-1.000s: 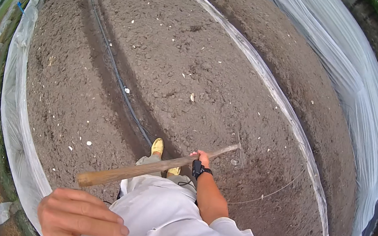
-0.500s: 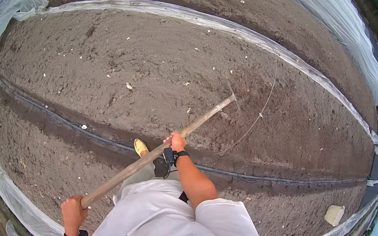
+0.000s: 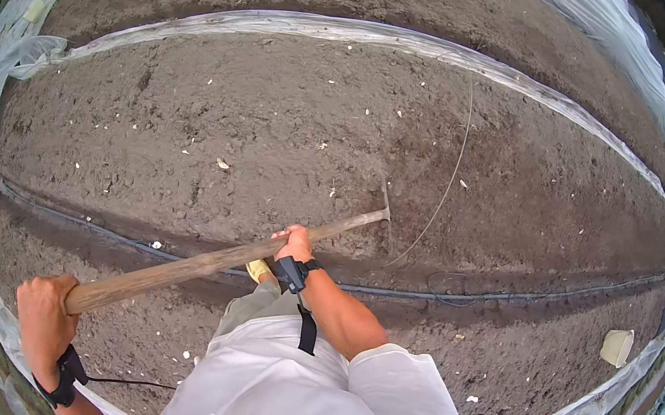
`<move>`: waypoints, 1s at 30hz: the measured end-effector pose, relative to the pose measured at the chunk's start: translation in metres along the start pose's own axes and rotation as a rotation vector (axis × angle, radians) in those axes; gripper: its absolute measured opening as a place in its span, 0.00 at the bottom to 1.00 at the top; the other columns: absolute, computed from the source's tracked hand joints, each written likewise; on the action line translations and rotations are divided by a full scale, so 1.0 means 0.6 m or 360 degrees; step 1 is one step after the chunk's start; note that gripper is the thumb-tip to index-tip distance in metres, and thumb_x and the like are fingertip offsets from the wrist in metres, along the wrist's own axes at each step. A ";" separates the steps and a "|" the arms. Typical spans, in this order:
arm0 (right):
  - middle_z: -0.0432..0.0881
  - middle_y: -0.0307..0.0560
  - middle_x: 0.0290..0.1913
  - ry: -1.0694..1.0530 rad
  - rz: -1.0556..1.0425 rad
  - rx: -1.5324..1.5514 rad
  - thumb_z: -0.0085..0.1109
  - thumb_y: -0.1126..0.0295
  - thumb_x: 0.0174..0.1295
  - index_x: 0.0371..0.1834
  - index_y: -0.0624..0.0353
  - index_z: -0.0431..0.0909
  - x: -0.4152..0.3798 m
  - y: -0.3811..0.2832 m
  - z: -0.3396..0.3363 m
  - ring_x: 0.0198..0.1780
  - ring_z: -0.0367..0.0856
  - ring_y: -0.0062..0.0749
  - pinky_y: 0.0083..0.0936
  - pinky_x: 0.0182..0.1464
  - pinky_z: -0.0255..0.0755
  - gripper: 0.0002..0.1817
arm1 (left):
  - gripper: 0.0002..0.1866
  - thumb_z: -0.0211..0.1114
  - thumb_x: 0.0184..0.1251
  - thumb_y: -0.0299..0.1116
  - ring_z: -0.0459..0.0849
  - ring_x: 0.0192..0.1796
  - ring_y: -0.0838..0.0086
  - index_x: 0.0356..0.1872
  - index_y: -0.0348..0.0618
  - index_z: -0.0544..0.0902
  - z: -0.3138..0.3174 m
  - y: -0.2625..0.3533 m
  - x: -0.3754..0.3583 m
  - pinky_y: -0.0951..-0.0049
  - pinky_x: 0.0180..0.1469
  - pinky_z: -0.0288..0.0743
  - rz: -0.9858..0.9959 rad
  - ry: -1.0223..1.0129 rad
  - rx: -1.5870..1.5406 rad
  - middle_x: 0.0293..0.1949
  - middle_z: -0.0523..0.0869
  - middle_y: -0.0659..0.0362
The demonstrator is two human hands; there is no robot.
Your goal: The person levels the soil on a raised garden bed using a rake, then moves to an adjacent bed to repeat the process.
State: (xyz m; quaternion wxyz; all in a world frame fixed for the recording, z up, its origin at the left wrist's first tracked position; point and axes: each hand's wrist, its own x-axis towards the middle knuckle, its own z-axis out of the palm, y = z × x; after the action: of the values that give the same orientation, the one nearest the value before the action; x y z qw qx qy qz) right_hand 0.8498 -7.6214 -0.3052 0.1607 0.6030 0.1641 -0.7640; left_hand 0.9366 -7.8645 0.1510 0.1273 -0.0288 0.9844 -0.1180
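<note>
A long wooden-handled rake-like tool (image 3: 190, 269) lies slantwise across the view, its thin metal head (image 3: 386, 214) at the soil of the middle bed (image 3: 277, 119). My left hand (image 3: 48, 316) is wrapped round the handle's butt end at the lower left. Further up the shaft, my right hand (image 3: 294, 245) grips it, above a yellow shoe (image 3: 259, 270). Both wrists carry black straps with devices. Whether the tool's head touches the soil is hard to tell.
A dark hose (image 3: 388, 293) runs along the furrow by my feet. A thin wire (image 3: 455, 167) arcs over the bed. White plastic sheeting (image 3: 353, 32) edges the bed. A pale bucket (image 3: 616, 347) stands at the right.
My left hand has moved left and up with the handle's end, so the shaft lies flatter. The tool's head and my right hand have shifted slightly left; the head is lower in view.
</note>
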 end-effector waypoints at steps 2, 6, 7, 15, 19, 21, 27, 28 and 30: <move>0.65 0.44 0.18 -0.0237 0.0130 -0.0068 0.46 0.75 0.55 0.19 0.56 0.63 0.000 0.079 0.074 0.21 0.66 0.34 0.37 0.30 0.73 0.08 | 0.09 0.65 0.34 0.19 0.79 0.31 0.49 0.22 0.40 0.79 -0.061 -0.023 -0.039 0.56 0.35 0.69 -0.0152 0.0062 0.0078 0.22 0.80 0.48; 0.67 0.43 0.19 -0.0563 0.0185 -0.0091 0.49 0.74 0.57 0.20 0.56 0.65 -0.071 0.093 0.157 0.22 0.68 0.35 0.38 0.32 0.75 0.08 | 0.09 0.64 0.33 0.18 0.79 0.30 0.47 0.22 0.38 0.78 -0.076 -0.022 -0.087 0.54 0.34 0.70 -0.0267 0.0306 0.0096 0.22 0.79 0.46; 0.67 0.43 0.19 -0.0554 0.0118 -0.0106 0.49 0.73 0.58 0.20 0.56 0.65 -0.070 0.079 0.154 0.22 0.69 0.35 0.38 0.33 0.75 0.09 | 0.09 0.64 0.33 0.18 0.79 0.30 0.47 0.22 0.38 0.78 -0.061 -0.025 -0.093 0.54 0.34 0.70 -0.0281 0.0308 0.0098 0.22 0.79 0.46; 0.66 0.41 0.16 0.0030 -0.0418 -0.0459 0.50 0.75 0.53 0.17 0.55 0.64 0.079 -0.211 -0.105 0.19 0.68 0.31 0.34 0.26 0.72 0.09 | 0.08 0.68 0.40 0.30 0.82 0.28 0.52 0.23 0.42 0.80 0.238 0.117 -0.075 0.59 0.33 0.75 -0.0078 -0.0372 -0.0515 0.22 0.82 0.49; 0.69 0.45 0.16 0.0216 -0.0270 -0.0663 0.45 0.70 0.58 0.18 0.56 0.64 0.106 -0.142 -0.114 0.21 0.74 0.38 0.38 0.29 0.74 0.11 | 0.07 0.68 0.40 0.30 0.82 0.28 0.53 0.24 0.43 0.80 0.269 0.082 -0.115 0.59 0.32 0.75 -0.0181 -0.0343 -0.0596 0.22 0.82 0.49; 0.67 0.46 0.18 0.0062 -0.0204 -0.0587 0.47 0.72 0.58 0.21 0.58 0.66 0.105 0.007 -0.092 0.18 0.69 0.37 0.39 0.25 0.73 0.08 | 0.06 0.68 0.40 0.29 0.82 0.28 0.52 0.22 0.44 0.80 0.244 0.002 -0.176 0.58 0.32 0.74 -0.0380 -0.0293 -0.0518 0.22 0.82 0.49; 0.70 0.44 0.21 -0.0349 0.0510 -0.0868 0.52 0.74 0.58 0.23 0.60 0.70 -0.068 0.373 -0.026 0.22 0.74 0.39 0.42 0.30 0.79 0.07 | 0.09 0.67 0.49 0.31 0.81 0.29 0.46 0.33 0.46 0.84 0.050 -0.112 -0.371 0.54 0.30 0.73 -0.0926 -0.0496 -0.0302 0.26 0.82 0.44; 0.71 0.44 0.21 -0.0392 0.0595 -0.0895 0.53 0.74 0.58 0.24 0.60 0.70 -0.088 0.411 -0.022 0.23 0.75 0.39 0.42 0.30 0.80 0.07 | 0.10 0.68 0.48 0.31 0.81 0.29 0.46 0.34 0.45 0.84 0.035 -0.120 -0.390 0.54 0.30 0.74 -0.0982 -0.0538 -0.0303 0.25 0.82 0.44; 0.72 0.45 0.23 -0.0474 0.0649 -0.0916 0.56 0.74 0.58 0.25 0.61 0.70 -0.122 0.460 -0.014 0.24 0.77 0.38 0.41 0.30 0.81 0.06 | 0.11 0.68 0.47 0.31 0.81 0.30 0.46 0.35 0.44 0.84 0.019 -0.131 -0.410 0.54 0.30 0.74 -0.1042 -0.0557 -0.0289 0.26 0.82 0.44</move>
State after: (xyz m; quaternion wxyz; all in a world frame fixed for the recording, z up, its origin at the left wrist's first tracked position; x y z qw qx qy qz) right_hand 0.9956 -7.8611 -0.2514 0.4940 0.4360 0.2235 -0.7183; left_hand 1.1795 -7.9217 0.2193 0.2460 -0.3727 0.8929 -0.0581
